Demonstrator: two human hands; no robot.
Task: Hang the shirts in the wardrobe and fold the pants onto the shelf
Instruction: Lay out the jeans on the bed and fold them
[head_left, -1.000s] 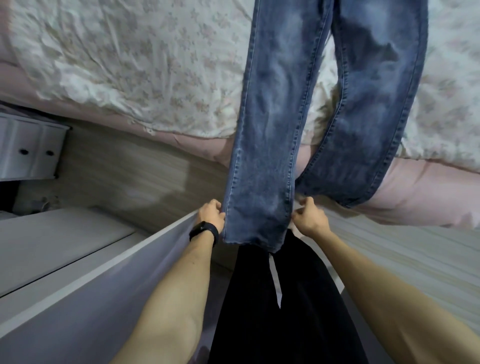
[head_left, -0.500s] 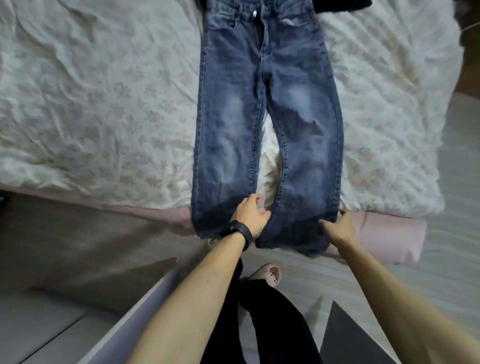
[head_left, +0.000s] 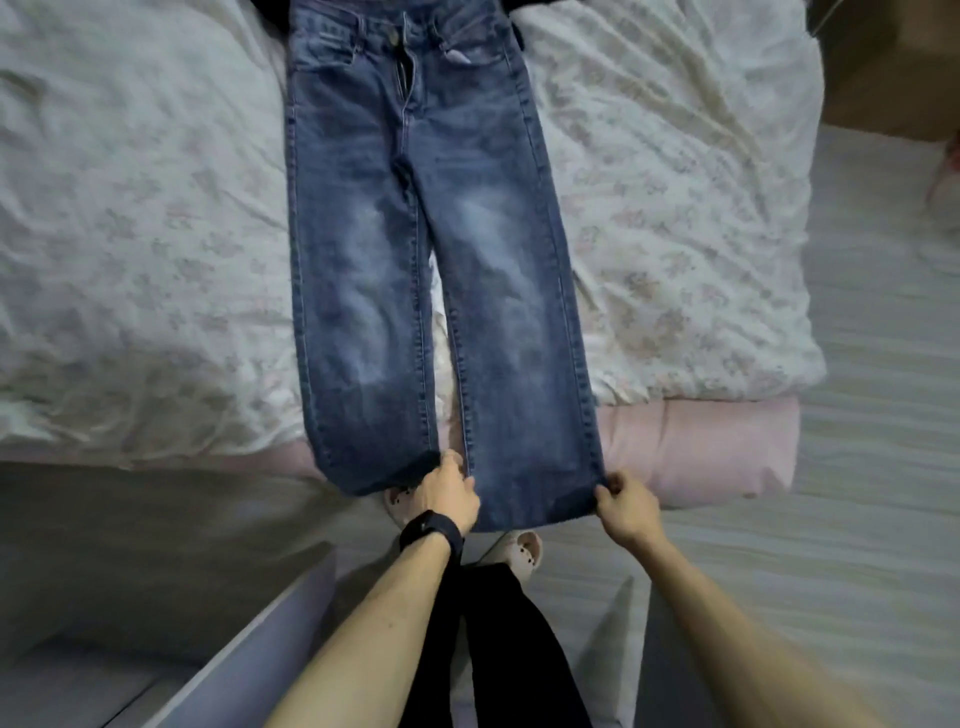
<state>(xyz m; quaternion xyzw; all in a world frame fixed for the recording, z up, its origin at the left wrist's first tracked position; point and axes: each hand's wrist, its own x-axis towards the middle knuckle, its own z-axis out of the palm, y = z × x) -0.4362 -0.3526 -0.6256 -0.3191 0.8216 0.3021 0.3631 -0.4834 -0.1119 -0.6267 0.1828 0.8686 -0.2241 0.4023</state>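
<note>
The jeans (head_left: 426, 270) are blue denim, matt, faded pale in patches down both legs, with a dull metal button (head_left: 395, 35) at the waist. Under them the bedspread (head_left: 140, 234) is crinkled white cloth with a faint flower print. The pink sheet (head_left: 717, 447) at the bed's edge looks smoother. The floor (head_left: 857, 519) shows pale, matt wood grain, and the wristband (head_left: 431, 532) is matt black.

We see a bed (head_left: 727, 447) with a pink edge, covered by a crumpled white floral quilt (head_left: 130, 234). Jeans (head_left: 415, 234) lie flat on the quilt, front up, waistband at the far side, legs apart, hems reaching over the pink edge. Beside the bed, the pale floor (head_left: 883, 467) carries a light slipper (head_left: 522, 553).
</note>
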